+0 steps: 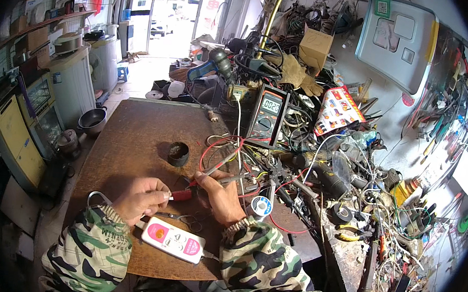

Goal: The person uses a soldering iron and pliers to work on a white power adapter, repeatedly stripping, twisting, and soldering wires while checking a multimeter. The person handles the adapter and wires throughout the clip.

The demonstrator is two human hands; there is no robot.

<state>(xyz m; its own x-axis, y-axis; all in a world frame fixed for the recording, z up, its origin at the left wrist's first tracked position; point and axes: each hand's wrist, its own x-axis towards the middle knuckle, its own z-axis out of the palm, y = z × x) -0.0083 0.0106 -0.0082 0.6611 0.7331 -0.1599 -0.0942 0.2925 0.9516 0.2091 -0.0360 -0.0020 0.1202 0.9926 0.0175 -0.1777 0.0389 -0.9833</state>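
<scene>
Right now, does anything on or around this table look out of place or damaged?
The heap of wires and tools along the right of the table looks odd because everything lies jumbled together, and a cardboard box sits tilted toward the back. I see no clear spill or breakage.

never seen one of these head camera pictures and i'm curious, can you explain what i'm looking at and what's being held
There is no machine here: a person works with two bare hands. The one picture comes from a wide fisheye camera on their head, looking down, so edges bend.

On the brown table, a white power strip lies between the forearms and a small black pot stands beyond the hands. A meter stands farther right, near tangled cables.

The right hand holds a slender rod. The left hand pinches near a small red piece; its grip is unclear.
</scene>
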